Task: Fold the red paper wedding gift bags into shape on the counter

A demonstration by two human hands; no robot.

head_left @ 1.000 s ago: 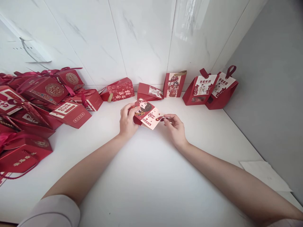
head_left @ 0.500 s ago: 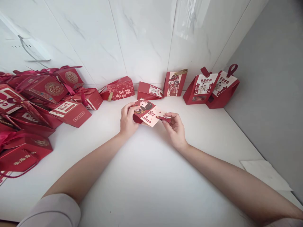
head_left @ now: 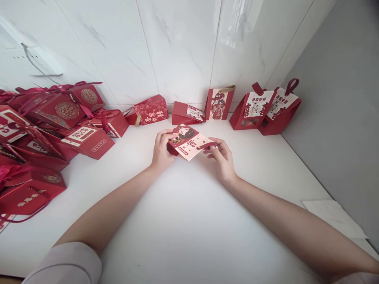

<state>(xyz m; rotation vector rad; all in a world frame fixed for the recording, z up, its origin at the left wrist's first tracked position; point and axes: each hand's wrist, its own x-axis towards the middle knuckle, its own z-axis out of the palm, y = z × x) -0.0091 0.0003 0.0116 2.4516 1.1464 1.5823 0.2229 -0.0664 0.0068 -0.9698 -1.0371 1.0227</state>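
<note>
A small red and pink gift box with a cartoon face printed on it is held between both hands just above the white table. My left hand grips its left end with curled fingers. My right hand pinches the little red handle strap at the box's right end.
A heap of red gift boxes with ribbons fills the left side. More red boxes lie and red bags stand along the marble wall, two of them in the right corner. White paper lies at the right edge.
My right hand has moved the red strap in toward the box's right end; the box has shifted slightly right and lies flatter. The left hand has stayed put.
</note>
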